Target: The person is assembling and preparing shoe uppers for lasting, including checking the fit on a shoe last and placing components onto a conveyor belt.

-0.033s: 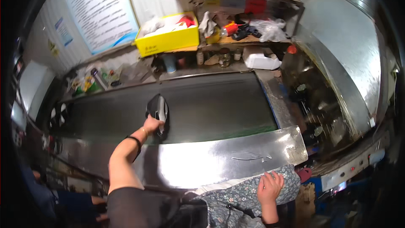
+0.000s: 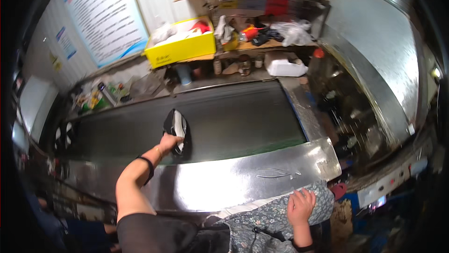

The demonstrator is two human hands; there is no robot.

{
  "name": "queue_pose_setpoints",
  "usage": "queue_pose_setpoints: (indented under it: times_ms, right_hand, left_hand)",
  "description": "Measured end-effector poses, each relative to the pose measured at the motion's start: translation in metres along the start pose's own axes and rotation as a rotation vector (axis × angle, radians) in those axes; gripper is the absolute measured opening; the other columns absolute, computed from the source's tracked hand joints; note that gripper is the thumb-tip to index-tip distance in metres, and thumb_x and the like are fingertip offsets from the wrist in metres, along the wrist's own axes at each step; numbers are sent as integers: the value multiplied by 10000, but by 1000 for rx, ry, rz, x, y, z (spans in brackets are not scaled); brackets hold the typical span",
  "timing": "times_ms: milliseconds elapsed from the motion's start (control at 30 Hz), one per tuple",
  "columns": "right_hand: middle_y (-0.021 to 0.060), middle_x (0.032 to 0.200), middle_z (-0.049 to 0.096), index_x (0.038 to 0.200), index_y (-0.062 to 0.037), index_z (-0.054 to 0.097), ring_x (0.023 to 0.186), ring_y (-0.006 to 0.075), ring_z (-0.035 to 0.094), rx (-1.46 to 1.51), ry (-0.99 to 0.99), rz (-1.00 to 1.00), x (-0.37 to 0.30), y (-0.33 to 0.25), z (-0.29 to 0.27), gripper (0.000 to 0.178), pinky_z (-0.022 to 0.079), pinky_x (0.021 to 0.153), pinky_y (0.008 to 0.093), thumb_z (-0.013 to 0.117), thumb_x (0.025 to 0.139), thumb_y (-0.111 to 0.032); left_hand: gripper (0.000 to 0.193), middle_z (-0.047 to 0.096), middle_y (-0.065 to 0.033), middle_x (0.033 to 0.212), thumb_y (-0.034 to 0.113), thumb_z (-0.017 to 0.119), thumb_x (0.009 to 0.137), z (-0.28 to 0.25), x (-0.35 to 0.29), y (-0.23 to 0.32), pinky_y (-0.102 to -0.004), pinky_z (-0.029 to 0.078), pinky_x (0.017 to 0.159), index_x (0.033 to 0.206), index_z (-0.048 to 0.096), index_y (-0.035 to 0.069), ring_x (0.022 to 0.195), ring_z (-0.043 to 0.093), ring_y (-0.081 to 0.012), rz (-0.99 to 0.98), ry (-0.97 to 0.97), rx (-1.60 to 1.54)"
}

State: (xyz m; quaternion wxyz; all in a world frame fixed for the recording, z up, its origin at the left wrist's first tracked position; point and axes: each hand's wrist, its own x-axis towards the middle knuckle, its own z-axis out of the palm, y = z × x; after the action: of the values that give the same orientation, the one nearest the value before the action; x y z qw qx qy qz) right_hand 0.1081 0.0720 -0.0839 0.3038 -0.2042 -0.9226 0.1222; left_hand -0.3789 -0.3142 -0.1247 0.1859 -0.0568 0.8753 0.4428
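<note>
My left hand [image 2: 171, 143] reaches over the dark conveyor belt [image 2: 234, 112] and is closed around the near end of a black shoe [image 2: 168, 123] with a white sole. The shoe stands on its side at the belt's middle, its white side facing right; whether it touches the belt I cannot tell. My right hand [image 2: 300, 206] holds nothing. Its fingers are loosely bent and a little apart, resting over the floral apron [image 2: 266, 220] on my lap.
A shiny metal ledge [image 2: 220, 178] runs along the belt's near side. Black-and-white shoes [image 2: 64, 135] lie at its left end. Behind stand a yellow box [image 2: 182, 51], cluttered shelves and a white jug [image 2: 285, 64]. A metal hood [image 2: 379, 47] rises at right. Another person sits at lower left.
The whole view has shifted slightly. The shoe has turned a little in my left hand, so more of its white side shows. My right hand stays on the apron.
</note>
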Motion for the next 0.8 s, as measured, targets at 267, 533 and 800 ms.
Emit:
queue_pose_setpoints:
  times_ms: [267,533,800]
  right_hand:
    - [245,1526,377,1572,-70,146,1329,345,487,835,-176,389,45,-8,-78,818,420,1053,472,658,960,-253]
    - [145,1317,541,1333,-1,510,1224,215,505,617,745,527,14,-35,-131,415,380,1065,339,634,954,-114]
    - [154,1168,679,1159,-1,617,1009,353,648,189,437,317,-19,-24,-126,333,524,872,416,722,853,-80]
  left_hand:
    - [727,631,-147,1225,173,788,782,118,-214,113,-362,494,970,1379,439,-51,1096,626,-245,197,-919,-445]
    - [1117,469,-307,1419,348,859,739,188,-378,217,-414,418,1080,1537,182,-41,1324,496,-389,832,-1382,699]
    - [744,510,-203,1452,151,832,784,286,-384,222,-365,363,1132,1415,483,-31,1373,469,-278,1050,-1410,-90]
